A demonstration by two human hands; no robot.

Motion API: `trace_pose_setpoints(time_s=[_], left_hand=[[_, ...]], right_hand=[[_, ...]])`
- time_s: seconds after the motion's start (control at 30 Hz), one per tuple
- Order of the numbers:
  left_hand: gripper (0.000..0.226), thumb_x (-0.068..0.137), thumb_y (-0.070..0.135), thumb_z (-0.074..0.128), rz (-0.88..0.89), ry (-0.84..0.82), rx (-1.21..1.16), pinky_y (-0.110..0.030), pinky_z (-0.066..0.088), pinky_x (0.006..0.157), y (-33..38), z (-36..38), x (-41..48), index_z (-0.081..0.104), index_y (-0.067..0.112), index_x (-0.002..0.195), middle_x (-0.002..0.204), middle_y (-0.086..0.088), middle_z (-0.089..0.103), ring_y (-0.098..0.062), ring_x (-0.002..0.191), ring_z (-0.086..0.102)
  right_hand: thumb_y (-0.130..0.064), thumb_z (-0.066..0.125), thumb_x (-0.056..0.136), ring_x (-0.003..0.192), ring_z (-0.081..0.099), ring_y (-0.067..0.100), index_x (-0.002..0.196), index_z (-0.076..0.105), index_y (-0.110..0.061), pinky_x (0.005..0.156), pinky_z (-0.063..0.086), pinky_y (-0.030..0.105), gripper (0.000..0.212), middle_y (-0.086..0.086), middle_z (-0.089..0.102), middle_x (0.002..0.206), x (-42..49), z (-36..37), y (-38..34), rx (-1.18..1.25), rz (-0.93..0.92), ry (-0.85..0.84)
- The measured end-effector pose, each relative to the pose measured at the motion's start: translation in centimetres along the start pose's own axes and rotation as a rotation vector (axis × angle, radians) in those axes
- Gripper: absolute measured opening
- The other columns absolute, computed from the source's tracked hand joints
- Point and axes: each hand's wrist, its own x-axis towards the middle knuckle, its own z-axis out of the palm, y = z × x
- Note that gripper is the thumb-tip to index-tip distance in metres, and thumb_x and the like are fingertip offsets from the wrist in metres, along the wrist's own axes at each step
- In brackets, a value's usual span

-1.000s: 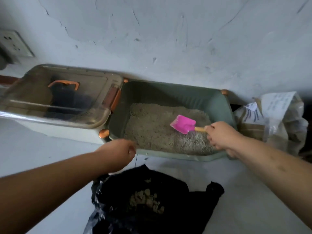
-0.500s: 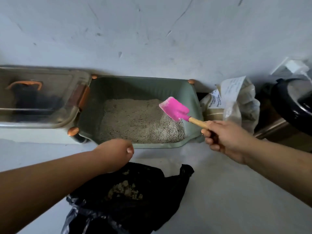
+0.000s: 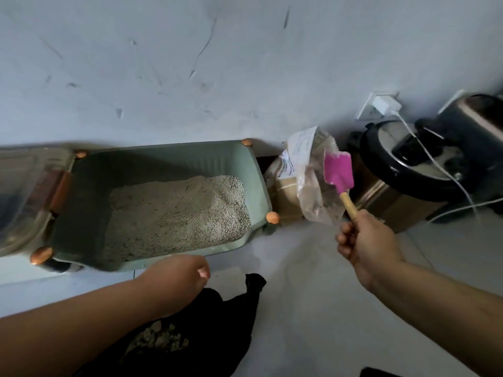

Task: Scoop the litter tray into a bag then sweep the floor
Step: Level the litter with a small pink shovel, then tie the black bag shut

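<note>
- Head view is looking down at a pale floor [image 3: 313, 308] where it is meeting a scuffed grey wall [image 3: 190, 63].
- A green litter tray [image 3: 255, 172] is sitting along the floor's wall edge. Grey litter [image 3: 177, 213] is lying heaped towards its right end.
- A clear hood [image 3: 21, 191] is lying just beside the tray's left end.
- A crumpled sack [image 3: 304, 170] with a paper label is leaning at the tray's right end. A dark round cooker [image 3: 402, 170] is standing beyond it, towards the floor's right edge. A white cable is trailing over the cooker's lid from a wall charger [image 3: 385, 104].
- A black bag [image 3: 226, 317] is lying open on the floor in front of the tray's near wall, with pale clumps [image 3: 158, 338] showing inside.
- The right hand [image 3: 364, 240] is wrapping its fingers tightly round the wooden handle of a pink scoop [image 3: 338, 170]. It is holding the blade upward, off past the tray's right end and in front of the sack.
- The left hand [image 3: 177, 281] is hanging over the bag's far rim with its fingers curled under. They are hiding whatever they may be pinching, so I cannot tell whether it is gripping the bag.
</note>
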Motion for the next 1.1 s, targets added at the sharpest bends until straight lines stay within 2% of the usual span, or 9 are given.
trace_pose_setpoints(time_s=[0.2, 0.4, 0.53, 0.6, 0.73, 0.83, 0.9, 0.97, 1.1], left_hand=[[0.02, 0.093, 0.031, 0.05, -0.032, -0.003, -0.001, -0.021, 0.045, 0.083, 0.1, 0.1, 0.0, 0.066, 0.033, 0.104, 0.106, 0.015, 0.068, -0.006, 0.101, 0.063], [0.022, 0.095, 0.032, 0.048, -0.071, -0.024, 0.03, -0.02, 0.038, 0.075, -1.0, -0.2, -0.8, 0.065, 0.032, 0.108, 0.109, 0.015, 0.067, -0.005, 0.096, 0.061], [0.023, 0.096, 0.029, 0.046, -0.136, -0.036, 0.006, -0.024, 0.045, 0.087, -2.5, -0.3, -1.4, 0.066, 0.03, 0.108, 0.114, 0.011, 0.068, -0.01, 0.104, 0.062], [0.023, 0.095, 0.028, 0.046, -0.177, -0.027, 0.008, -0.026, 0.047, 0.091, -3.5, -0.2, -1.8, 0.065, 0.03, 0.107, 0.115, 0.009, 0.068, -0.013, 0.107, 0.062], [0.028, 0.092, 0.032, 0.052, -0.29, -0.025, 0.021, -0.035, 0.05, 0.094, -6.3, -0.4, -2.8, 0.061, 0.026, 0.118, 0.123, 0.002, 0.063, -0.02, 0.111, 0.06], [0.037, 0.091, 0.035, 0.055, -0.39, 0.015, 0.005, -0.037, 0.049, 0.095, -8.3, -0.8, -3.7, 0.057, 0.019, 0.124, 0.129, -0.007, 0.058, -0.027, 0.114, 0.059], [0.04, 0.091, 0.036, 0.056, -0.465, 0.041, 0.002, -0.038, 0.048, 0.096, -9.7, -0.9, -4.5, 0.054, 0.016, 0.125, 0.13, -0.01, 0.055, -0.03, 0.116, 0.057], [0.045, 0.092, 0.04, 0.055, -0.543, 0.021, -0.01, -0.039, 0.047, 0.097, -11.0, -0.7, -5.1, 0.052, 0.014, 0.128, 0.131, -0.012, 0.054, -0.031, 0.118, 0.056], [0.062, 0.094, 0.052, 0.049, -0.7, -0.092, -0.087, -0.037, 0.044, 0.097, -13.5, 0.0, -6.6, 0.045, 0.006, 0.135, 0.137, -0.018, 0.052, -0.033, 0.122, 0.053]], right_hand=[[-0.027, 0.038, 0.103, 0.051, 0.038, 0.012, 0.084, 0.053, -0.014, 0.044, 0.024, 0.024, 0.028, 0.001, 0.04, 0.063, 3.6, -0.3, 1.3, -0.072, 0.116, 0.002], [-0.037, 0.05, 0.098, 0.056, 0.056, 0.01, 0.088, 0.058, -0.009, 0.045, 0.04, 0.02, 0.031, 0.002, 0.057, 0.065, 6.0, 1.0, -0.4, -0.091, 0.125, -0.036], [-0.033, 0.051, 0.098, 0.057, 0.057, 0.011, 0.089, 0.056, -0.011, 0.041, 0.042, 0.018, 0.025, 0.005, 0.058, 0.069, 4.6, 2.4, 0.8, -0.208, 0.134, -0.062], [-0.03, 0.053, 0.098, 0.058, 0.058, 0.012, 0.088, 0.054, -0.012, 0.041, 0.043, 0.019, 0.02, 0.005, 0.053, 0.071, 3.1, 3.1, 2.3, -0.321, 0.174, -0.142], [-0.032, 0.061, 0.093, 0.065, 0.058, 0.022, 0.098, 0.053, -0.003, 0.059, 0.052, 0.03, 0.031, 0.013, 0.052, 0.077, 0.0, 5.1, 6.5, -0.762, 0.365, -0.515], [-0.045, 0.067, 0.085, 0.087, 0.059, 0.034, 0.121, 0.049, 0.005, 0.082, 0.054, 0.043, 0.064, 0.022, 0.054, 0.099, -1.1, 6.5, 9.7, -1.048, 0.462, -0.602], [-0.047, 0.064, 0.087, 0.116, 0.052, 0.037, 0.139, 0.037, -0.007, 0.084, 0.052, 0.044, 0.071, 0.02, 0.044, 0.136, -1.8, 7.9, 11.2, -1.063, 0.513, -0.625], [-0.046, 0.061, 0.089, 0.125, 0.046, 0.036, 0.143, 0.034, -0.013, 0.082, 0.05, 0.042, 0.069, 0.014, 0.035, 0.148, -2.1, 8.6, 12.1, -1.044, 0.499, -0.6], [-0.035, 0.062, 0.091, 0.097, 0.056, 0.026, 0.113, 0.056, -0.008, 0.078, 0.053, 0.04, 0.034, 0.011, 0.054, 0.114, -2.0, 9.5, 13.4, -0.985, 0.389, -0.534]])
